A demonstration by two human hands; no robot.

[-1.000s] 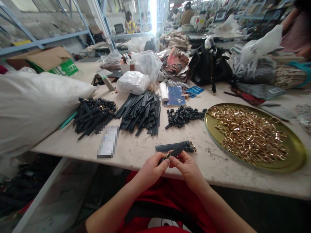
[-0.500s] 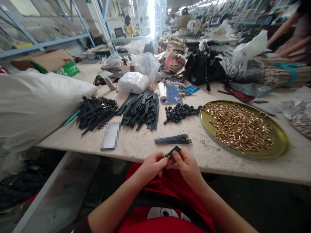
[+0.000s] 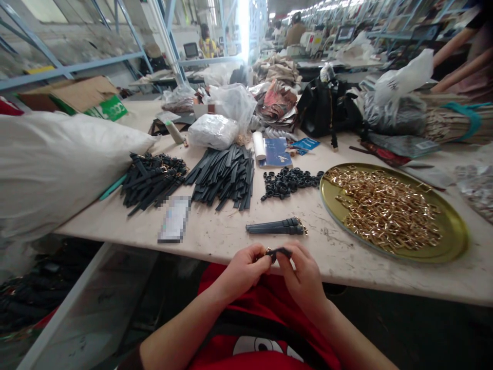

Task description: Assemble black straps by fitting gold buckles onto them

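Between my two hands, just over the table's front edge, is a short black strap point(image 3: 278, 252) with a bit of gold metal at its left end. My left hand point(image 3: 248, 266) pinches that gold-metal end, and my fingers cover most of it. At the other end, my right hand point(image 3: 302, 270) grips the strap between thumb and fingers. Just beyond lie several finished-looking black straps with gold buckles point(image 3: 275, 226), stacked side by side. Farther back are a heap of black strap pieces point(image 3: 223, 177), a pile of small black loops point(image 3: 288, 182) and a pile of buckled straps point(image 3: 152, 180).
A round gold tray point(image 3: 456, 236) full of gold buckles point(image 3: 389, 210) stands at the right. A blurred-out flat object point(image 3: 174, 220) lies at the left front. A large white sack point(image 3: 61, 169) bulges over the left side. Farther back sit plastic bags and a black handbag point(image 3: 327, 108).
The strap in my hands has tipped from slanting with its flat face showing to lying nearly level and edge-on. My right fingers have shifted along its right end.
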